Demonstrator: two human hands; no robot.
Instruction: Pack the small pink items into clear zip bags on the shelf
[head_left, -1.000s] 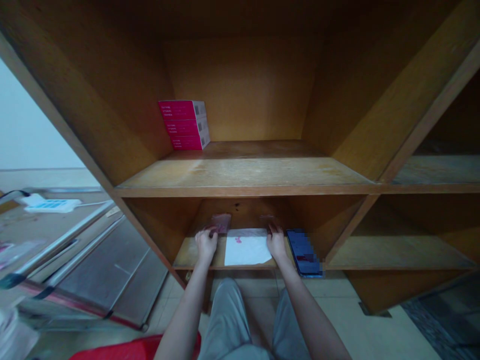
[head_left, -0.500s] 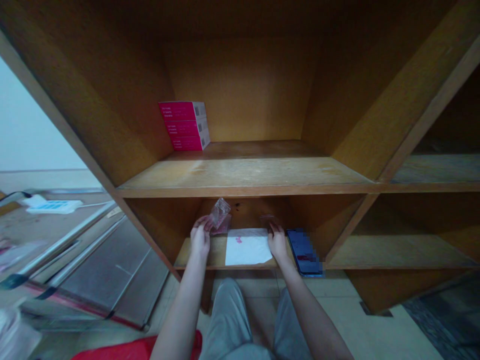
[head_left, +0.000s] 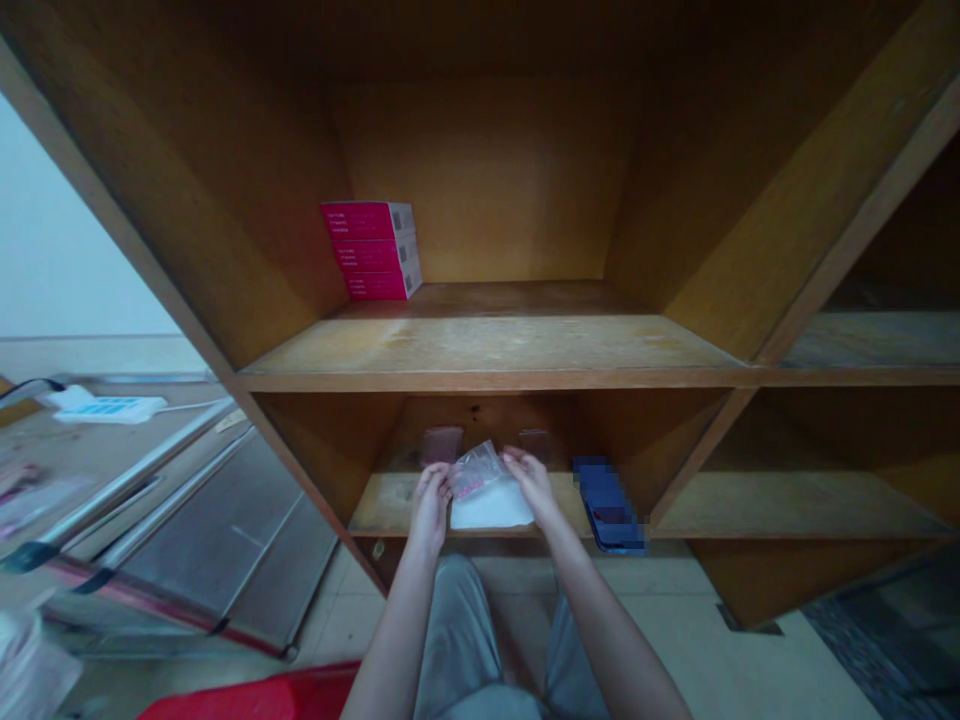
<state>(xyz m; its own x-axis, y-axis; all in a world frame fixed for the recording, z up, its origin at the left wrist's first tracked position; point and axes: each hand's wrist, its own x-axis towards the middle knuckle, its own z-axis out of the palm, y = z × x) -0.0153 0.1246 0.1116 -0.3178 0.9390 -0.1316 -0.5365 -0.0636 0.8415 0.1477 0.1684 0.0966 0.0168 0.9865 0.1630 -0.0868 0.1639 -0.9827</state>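
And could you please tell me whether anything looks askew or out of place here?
Yes: the flat blue item on the lower shelf, right of the white sheet, seems to overhang the front, rather than lying fully on the board. The pink boxes look evenly stacked, and no spill shows.

a clear, thin, roughly four-sided plastic bag (head_left: 484,462), glossy and lightly crinkled, is held aslant with one corner pointing up, its left edge between the fingers of the bare left hand (head_left: 433,490) and its right side by the fingertips of the bare right hand (head_left: 525,472). patches of pink show toward its lower left, though whether they sit in it or beneath it cannot be told. it overlaps the upper part of a flat, white, paper-like sheet (head_left: 491,510), which lies near the front edge of the pale brown wooden lower shelf (head_left: 386,505).
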